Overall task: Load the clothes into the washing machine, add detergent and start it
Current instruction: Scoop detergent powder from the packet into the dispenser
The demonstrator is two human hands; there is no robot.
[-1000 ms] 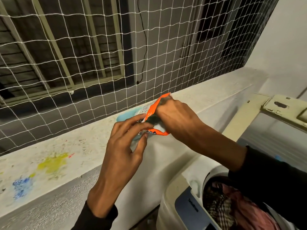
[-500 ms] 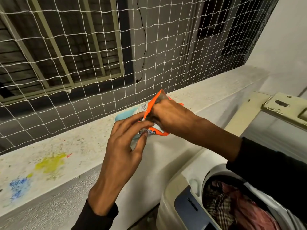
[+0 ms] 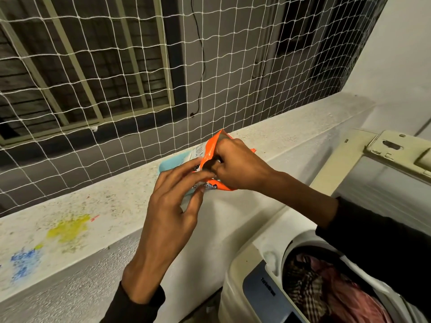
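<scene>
An orange and light-blue detergent pouch [image 3: 210,149] lies on the white ledge [image 3: 105,206]. My left hand [image 3: 177,197] pinches its near edge between thumb and fingers. My right hand [image 3: 235,166] grips the orange open top, with fingers curled into the mouth of the pouch. At the lower right stands the top-loading washing machine [image 3: 256,292] with its lid [image 3: 363,173] raised. Checked and pink clothes [image 3: 326,290] fill the drum, and my right sleeve hides part of it.
A white rope net [image 3: 140,73] runs along the far side of the ledge, with a barred window [image 3: 81,78] behind it. Yellow and blue paint stains [image 3: 67,229] mark the ledge to the left. A white wall [image 3: 396,54] rises at the right.
My right hand has worked a little further into the pouch mouth and the orange top has shifted slightly. My left hand keeps its pinch in the same place.
</scene>
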